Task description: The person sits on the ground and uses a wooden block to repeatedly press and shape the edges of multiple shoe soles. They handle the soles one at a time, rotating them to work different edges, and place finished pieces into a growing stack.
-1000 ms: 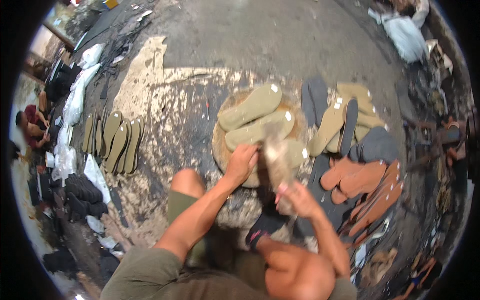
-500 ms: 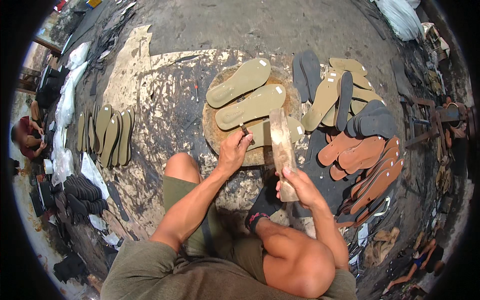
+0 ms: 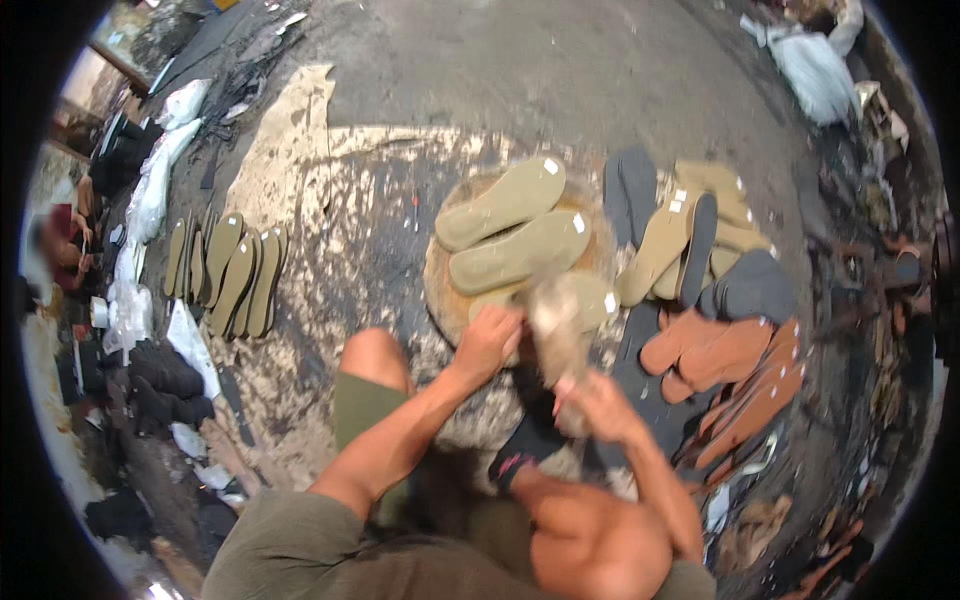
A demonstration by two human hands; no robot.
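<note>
My left hand (image 3: 490,342) is closed in a pinch over the lowest of three olive shoe soles (image 3: 598,298), low on a round wooden block (image 3: 441,295). The short dark punch in it is mostly hidden by my fingers and motion blur. My right hand (image 3: 602,405) grips the lower end of a flat wooden bat (image 3: 556,325), its upper end smeared by movement close beside my left fingers. Whether bat and punch touch, I cannot tell. Higher on the block lie two more olive soles, an upper one (image 3: 503,205) and a middle one (image 3: 520,252), with small white labels.
Right of the block are piled olive soles (image 3: 650,245), dark grey soles (image 3: 755,288) and reddish-brown soles (image 3: 730,355). A row of olive soles (image 3: 240,275) stands to the left. A thin red-tipped tool (image 3: 416,212) lies on the stained floor sheet. Another person (image 3: 62,245) sits far left.
The bat has swung with blur toward my left hand, and my right hand sits slightly lower. The punch top, visible before, is now obscured. The whole view has shifted slightly.
</note>
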